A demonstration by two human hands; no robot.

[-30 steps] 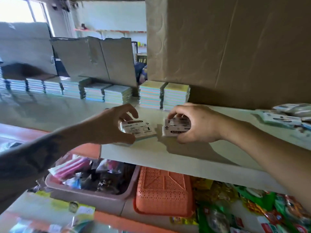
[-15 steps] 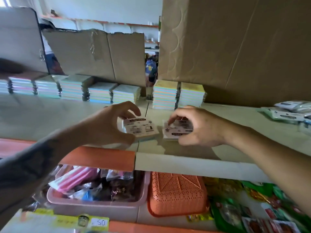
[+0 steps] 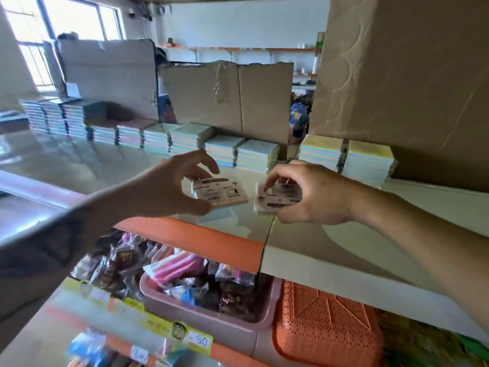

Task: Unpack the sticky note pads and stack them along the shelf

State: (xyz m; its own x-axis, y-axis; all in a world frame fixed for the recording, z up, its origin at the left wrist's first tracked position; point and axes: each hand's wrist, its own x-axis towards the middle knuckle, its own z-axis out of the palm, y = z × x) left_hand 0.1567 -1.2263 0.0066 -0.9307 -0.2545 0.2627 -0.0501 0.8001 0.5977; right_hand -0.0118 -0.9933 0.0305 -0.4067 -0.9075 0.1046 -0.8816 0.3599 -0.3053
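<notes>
Head view. Your left hand (image 3: 169, 189) pinches a wrapped sticky note pad (image 3: 221, 190) by its left edge, thumb at the near corner and curled fingers over the far edge; the pad is tilted, label side up, held just above the shelf (image 3: 357, 239). Your right hand (image 3: 315, 194) grips a second wrapped pad (image 3: 277, 200) from the right, thumb on its near edge and fingertips curled over its far edge; you cannot tell whether this pad touches the shelf surface. The two pads lie side by side, near one another but apart, at the near middle of the shelf. Along the far edge of the shelf runs a row of stacked pastel pads (image 3: 190, 140), reaching from the far left to two stacks (image 3: 346, 157) at the right, which stand just beside a large cardboard box (image 3: 407, 83). Torn cardboard flaps (image 3: 227, 99) rise behind the row. On the lower tier, near you, a pink bin (image 3: 211, 324) holds wrapped goods, and an orange perforated basket (image 3: 325, 329) sits just to its right. A yellow price tag (image 3: 180, 332) is fixed to the lower shelf edge.
</notes>
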